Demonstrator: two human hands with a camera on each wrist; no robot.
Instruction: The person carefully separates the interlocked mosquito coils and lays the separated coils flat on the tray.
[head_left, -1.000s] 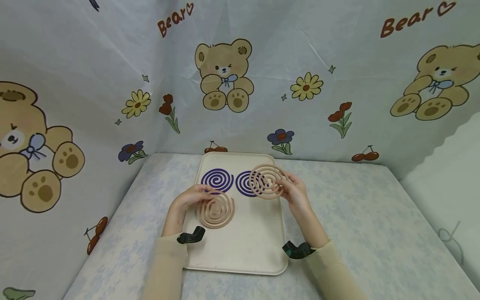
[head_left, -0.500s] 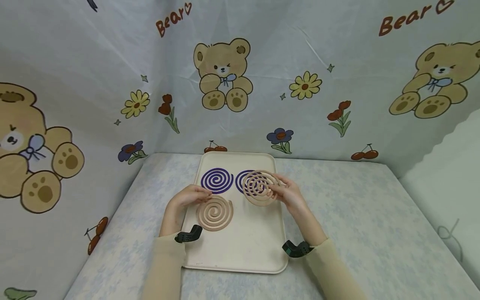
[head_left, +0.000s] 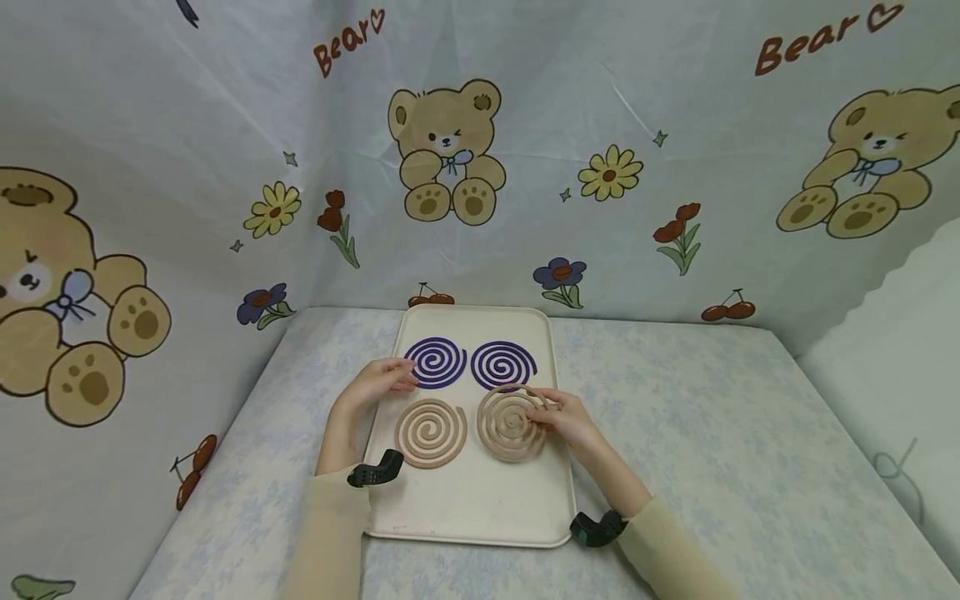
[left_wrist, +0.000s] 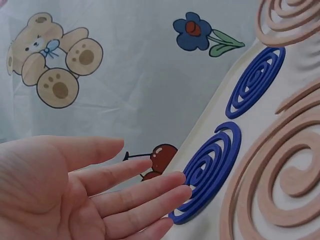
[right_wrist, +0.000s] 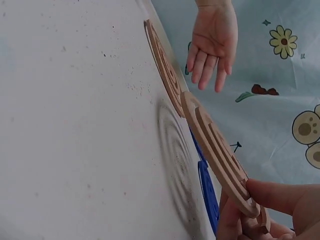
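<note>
My right hand (head_left: 567, 414) pinches a tan spiral mosquito coil (head_left: 513, 422) at its right side. In the right wrist view this coil (right_wrist: 212, 147) is tilted and lifted clear of the tray, with its shadow below. My left hand (left_wrist: 100, 200) is open with its fingers extended and holds nothing; in the head view the left hand (head_left: 377, 383) hovers at the tray's left edge near a purple-blue mosquito coil (head_left: 433, 362). Another purple-blue coil (head_left: 503, 364) lies to its right. A second tan coil (head_left: 430, 432) lies flat in front of the left purple-blue one.
All the coils are on or above a cream rectangular tray (head_left: 465, 512) with a low rim. It stands on a pale blue mottled table (head_left: 697, 442). A cloth (head_left: 540, 100) printed with bears hangs behind and at the left.
My right hand has brought its tan coil toward me and lower, off the right purple-blue coil. My left hand has let go of the other tan coil, now flat on the tray, and drawn back.
</note>
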